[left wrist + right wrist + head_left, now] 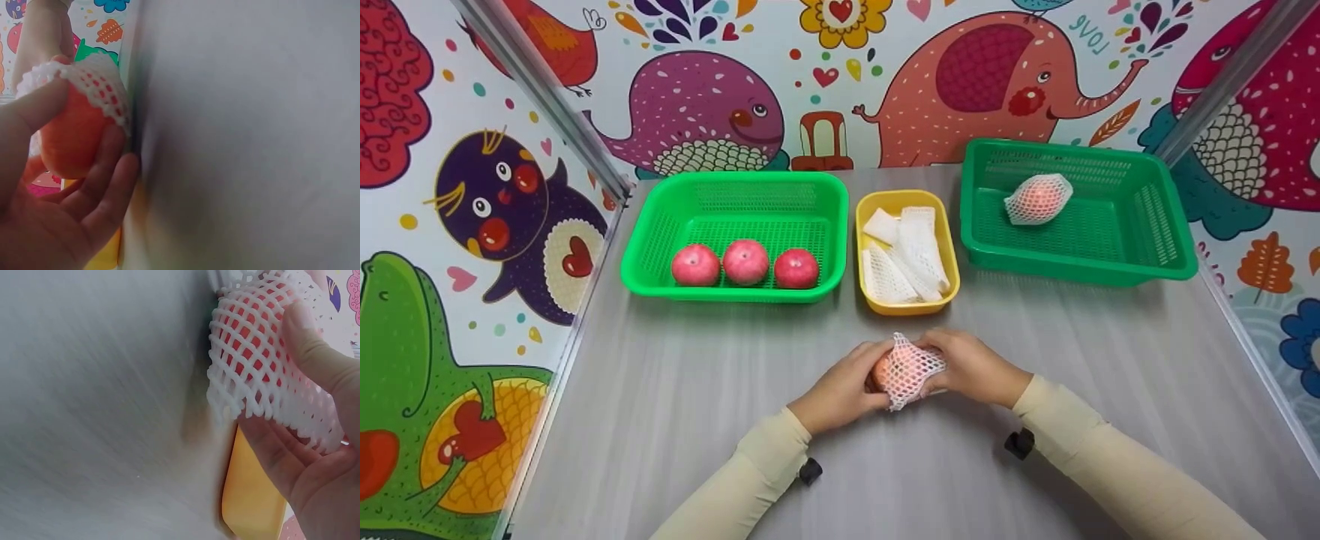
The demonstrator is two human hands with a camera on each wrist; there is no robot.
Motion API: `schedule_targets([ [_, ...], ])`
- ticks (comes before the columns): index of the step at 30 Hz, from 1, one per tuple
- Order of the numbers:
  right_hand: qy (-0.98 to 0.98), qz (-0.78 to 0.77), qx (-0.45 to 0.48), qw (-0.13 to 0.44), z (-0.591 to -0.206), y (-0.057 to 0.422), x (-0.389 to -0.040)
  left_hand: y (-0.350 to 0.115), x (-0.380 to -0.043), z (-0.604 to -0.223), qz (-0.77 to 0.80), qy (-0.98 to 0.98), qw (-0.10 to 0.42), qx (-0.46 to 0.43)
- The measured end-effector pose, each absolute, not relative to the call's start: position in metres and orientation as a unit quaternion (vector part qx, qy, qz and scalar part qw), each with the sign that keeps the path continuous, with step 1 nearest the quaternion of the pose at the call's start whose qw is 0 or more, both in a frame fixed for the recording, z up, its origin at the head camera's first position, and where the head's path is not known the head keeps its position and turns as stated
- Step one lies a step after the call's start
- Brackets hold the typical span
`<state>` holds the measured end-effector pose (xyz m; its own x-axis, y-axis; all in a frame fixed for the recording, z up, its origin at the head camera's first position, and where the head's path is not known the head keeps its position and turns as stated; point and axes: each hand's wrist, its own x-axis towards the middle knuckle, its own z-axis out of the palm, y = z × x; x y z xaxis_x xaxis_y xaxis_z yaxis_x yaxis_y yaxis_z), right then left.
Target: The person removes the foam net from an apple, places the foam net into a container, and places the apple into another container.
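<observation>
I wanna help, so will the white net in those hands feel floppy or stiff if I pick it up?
The white net is probably floppy: it bends around the fruit. It's likely light, since it's full of holes. Its corners, sticking out past the fruit, may fold easily.

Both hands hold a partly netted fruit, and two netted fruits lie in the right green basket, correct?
Not two: the head view shows one netted fruit in the right green basket. The left hand and right hand do hold a partly netted fruit.
</observation>
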<state>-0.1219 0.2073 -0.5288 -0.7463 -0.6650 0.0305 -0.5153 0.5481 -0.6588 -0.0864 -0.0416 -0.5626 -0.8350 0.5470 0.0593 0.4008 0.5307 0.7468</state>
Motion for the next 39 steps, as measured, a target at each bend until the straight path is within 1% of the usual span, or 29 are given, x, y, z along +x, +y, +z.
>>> schedule_targets([
  [7,0.877,-0.349,-0.319,0.089,-0.527,0.209,-0.121,-0.045,-0.086,-0.562,0.412,0.868,0.073,0.268],
  [10,0.877,-0.352,-0.316,0.084,-0.525,0.209,-0.122,-0.046,-0.086,-0.560,0.413,0.870,0.074,0.259],
  [14,0.877,-0.352,-0.317,0.082,-0.521,0.212,-0.124,-0.046,-0.087,-0.557,0.419,0.871,0.074,0.245],
  [21,0.882,-0.330,-0.330,0.066,-0.518,0.220,-0.131,-0.049,-0.089,-0.553,0.443,0.866,0.052,0.227],
  [26,0.891,-0.330,-0.309,0.046,-0.513,0.227,-0.135,-0.055,-0.089,-0.555,0.438,0.871,0.045,0.219],
  [30,0.892,-0.353,-0.282,0.013,-0.503,0.232,-0.139,-0.058,-0.089,-0.558,0.430,0.874,0.034,0.224],
  [34,0.888,-0.379,-0.260,-0.035,-0.491,0.233,-0.146,-0.059,-0.088,-0.561,0.418,0.879,0.028,0.228],
  [39,0.877,-0.400,-0.239,-0.116,-0.476,0.230,-0.161,-0.059,-0.085,-0.563,0.401,0.886,0.035,0.229],
])
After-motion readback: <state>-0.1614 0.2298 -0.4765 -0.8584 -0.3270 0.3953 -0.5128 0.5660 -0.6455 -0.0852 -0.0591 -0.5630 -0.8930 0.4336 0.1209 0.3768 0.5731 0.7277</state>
